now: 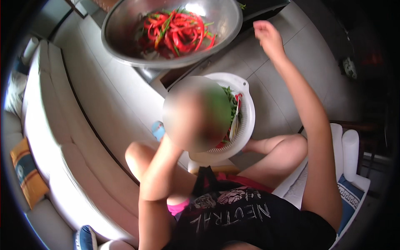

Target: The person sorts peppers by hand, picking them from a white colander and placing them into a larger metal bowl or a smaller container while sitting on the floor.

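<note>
My left hand (190,115) is over the left part of a white plastic colander (248,131). A round blur covers this hand and whatever is at its fingers. Green stems and leaves (233,107) lie in the colander with some red bits. A slim, pale blade-like thing (235,126) rests along its right inner side. My right hand (268,36) is raised just right of a large steel basin (109,47), apart from its rim. Its fingers are loosely curled, and nothing shows in them. Long red chili peppers (181,32), several with green stems, are heaped in the basin.
The basin stands on a dark low table (265,7) at the top. A pale sofa (68,156) with cushions (29,173) runs along the left. Grey floor tiles (293,40) lie to the right. A white-covered seat (337,143) is at my right side. My bent knees flank the colander.
</note>
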`<state>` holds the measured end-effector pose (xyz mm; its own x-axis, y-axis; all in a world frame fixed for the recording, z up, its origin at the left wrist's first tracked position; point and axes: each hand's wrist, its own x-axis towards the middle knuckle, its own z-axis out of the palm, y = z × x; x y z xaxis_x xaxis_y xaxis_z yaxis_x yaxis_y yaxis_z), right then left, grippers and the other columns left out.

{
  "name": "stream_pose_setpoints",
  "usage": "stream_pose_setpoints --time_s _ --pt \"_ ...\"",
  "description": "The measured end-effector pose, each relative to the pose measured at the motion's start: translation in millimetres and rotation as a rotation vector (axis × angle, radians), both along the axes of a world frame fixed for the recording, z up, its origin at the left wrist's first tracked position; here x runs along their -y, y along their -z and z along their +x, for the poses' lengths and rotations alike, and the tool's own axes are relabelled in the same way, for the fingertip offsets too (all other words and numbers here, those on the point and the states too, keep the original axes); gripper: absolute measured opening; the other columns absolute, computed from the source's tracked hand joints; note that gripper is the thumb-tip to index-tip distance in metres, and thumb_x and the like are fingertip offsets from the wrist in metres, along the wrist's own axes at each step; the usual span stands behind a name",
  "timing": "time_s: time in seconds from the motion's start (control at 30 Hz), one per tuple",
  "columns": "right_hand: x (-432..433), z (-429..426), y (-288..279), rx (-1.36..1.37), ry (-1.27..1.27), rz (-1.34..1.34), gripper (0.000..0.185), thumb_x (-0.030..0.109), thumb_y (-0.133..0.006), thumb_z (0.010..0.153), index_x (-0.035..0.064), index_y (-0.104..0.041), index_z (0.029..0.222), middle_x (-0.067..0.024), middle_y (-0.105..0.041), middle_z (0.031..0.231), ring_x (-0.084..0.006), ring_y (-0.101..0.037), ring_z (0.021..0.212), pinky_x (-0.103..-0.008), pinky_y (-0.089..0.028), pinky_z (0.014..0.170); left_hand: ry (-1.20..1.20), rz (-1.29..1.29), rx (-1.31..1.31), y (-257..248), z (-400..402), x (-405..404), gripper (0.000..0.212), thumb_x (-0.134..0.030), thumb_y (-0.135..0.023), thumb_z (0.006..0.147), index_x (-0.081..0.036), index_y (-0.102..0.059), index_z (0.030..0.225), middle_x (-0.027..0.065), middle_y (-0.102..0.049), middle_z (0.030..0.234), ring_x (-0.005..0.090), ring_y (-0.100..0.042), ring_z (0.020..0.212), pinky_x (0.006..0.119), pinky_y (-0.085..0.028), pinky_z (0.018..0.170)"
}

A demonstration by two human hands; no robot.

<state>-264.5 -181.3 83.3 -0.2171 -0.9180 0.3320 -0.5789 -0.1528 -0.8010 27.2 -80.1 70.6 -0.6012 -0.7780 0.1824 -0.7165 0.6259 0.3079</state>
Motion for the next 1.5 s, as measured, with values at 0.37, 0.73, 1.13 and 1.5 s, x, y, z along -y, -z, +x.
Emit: stream_pose_setpoints --time_s 0.37,0.73,1.13,1.5 --pt "-190.9 112.2 84.7 -0.491 -0.266 0.317 0.011 0.003 -0.057 0.068 0.0054 -0.057 0.079 -0.0095 -0.056 0.077 -0.0279 -0.054 0.075 -0.0354 -0.042 0.068 -0.117 0.075 -0.063 -9.7 32.6 -8.9 0.006 -0.011 -0.056 0.068 -0.005 -0.054 0.069 0.0099 -0.051 0.059 0.0216 -0.047 0.052 0.033 -0.039 0.048" --pt "-149.9 88.7 96.2 -0.347 -0.128 0.59 0.01 0.006 -0.059 0.071 0.0019 -0.057 0.081 -0.0087 -0.06 0.07 -0.0134 -0.056 0.068 -0.0257 -0.043 0.061 -0.116 -0.088 -0.226 14.2 55.2 -12.1 0.011 -0.014 -0.057 0.066 -0.006 -0.056 0.073 0.008 -0.054 0.065 0.0215 -0.051 0.056 0.032 -0.041 0.051" --pt "-166.8 87.6 11.2 0.63 -0.236 0.366 0.011 0.009 -0.044 0.082 0.0035 -0.051 0.089 -0.0068 -0.052 0.094 -0.0127 -0.048 0.085 -0.0236 -0.035 0.077 -0.023 0.136 -0.341 28.2 43.6 -17.8 0.013 -0.013 -0.05 0.073 -0.006 -0.058 0.081 0.0136 -0.057 0.077 0.0309 -0.056 0.068 0.037 -0.046 0.062" --pt "-171.7 101.4 -20.3 1.127 -0.258 0.405 0.015 0.012 -0.041 0.085 0.0056 -0.046 0.098 -0.0154 -0.05 0.107 -0.0264 -0.049 0.099 -0.0357 -0.039 0.081 0.325 1.127 -0.799 47.4 0.4 -15.4 0.04 -0.004 -0.061 0.069 0.0 -0.048 0.107 0.0084 -0.057 0.095 0.0164 -0.054 0.088 0.027 -0.041 0.08"
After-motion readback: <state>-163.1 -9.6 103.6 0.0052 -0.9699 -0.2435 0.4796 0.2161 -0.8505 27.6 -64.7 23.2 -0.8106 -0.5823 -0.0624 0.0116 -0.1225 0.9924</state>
